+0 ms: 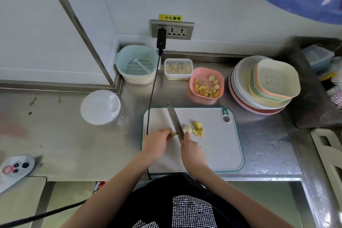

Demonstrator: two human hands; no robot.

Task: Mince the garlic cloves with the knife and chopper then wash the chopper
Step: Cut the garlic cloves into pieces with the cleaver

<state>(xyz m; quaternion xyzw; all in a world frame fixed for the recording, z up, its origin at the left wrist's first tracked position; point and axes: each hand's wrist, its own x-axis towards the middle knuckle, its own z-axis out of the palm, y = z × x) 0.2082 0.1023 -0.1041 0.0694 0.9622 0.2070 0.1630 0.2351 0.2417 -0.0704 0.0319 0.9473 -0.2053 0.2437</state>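
1. Bench (259, 153): steel, against a white wall; I log stacked plates (240, 87) on the right.
2. Cutting board (218, 146): white, before me.
3. Chopper (100, 106): left of the board, unused.
4. Knife (174, 121): gripped by my right hand (192, 151); I would keep the tip down.
5. Garlic clove (174, 134): pinched by my left hand (157, 141); fingertips should curl back.

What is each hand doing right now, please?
Left hand: pinches a garlic clove on the cutting board.
Right hand: grips the knife, blade on the clove.
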